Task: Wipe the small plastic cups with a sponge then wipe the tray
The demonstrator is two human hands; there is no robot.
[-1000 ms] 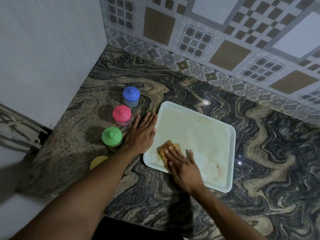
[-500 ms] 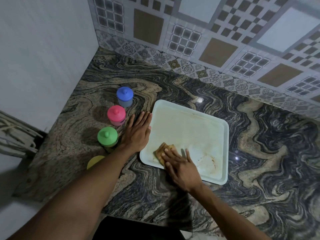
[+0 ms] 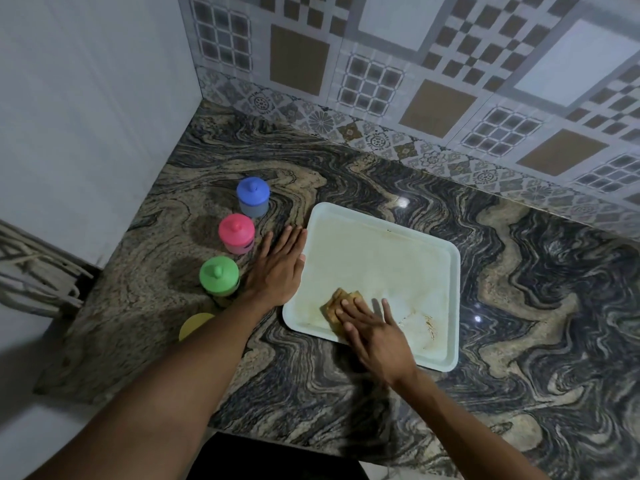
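Note:
A pale square tray (image 3: 398,258) lies on the marble counter, with brown smears near its front right corner. My right hand (image 3: 375,332) presses flat on a tan sponge (image 3: 337,301) at the tray's front left area. My left hand (image 3: 278,268) lies flat, fingers apart, on the counter against the tray's left rim. Left of it stand small lidded cups in a row: blue (image 3: 253,196), pink (image 3: 236,233), green (image 3: 219,276). A yellow lid (image 3: 194,325) is partly hidden by my left forearm.
A plain white wall closes the left side and a patterned tiled wall (image 3: 415,81) the back. The counter's front edge (image 3: 277,441) runs just below my forearms. Bare marble counter (image 3: 536,306) stretches to the right of the tray.
My right hand and the sponge have slid slightly towards the tray's front left corner. The camera view has shifted a little. My left hand stays by the tray's left rim.

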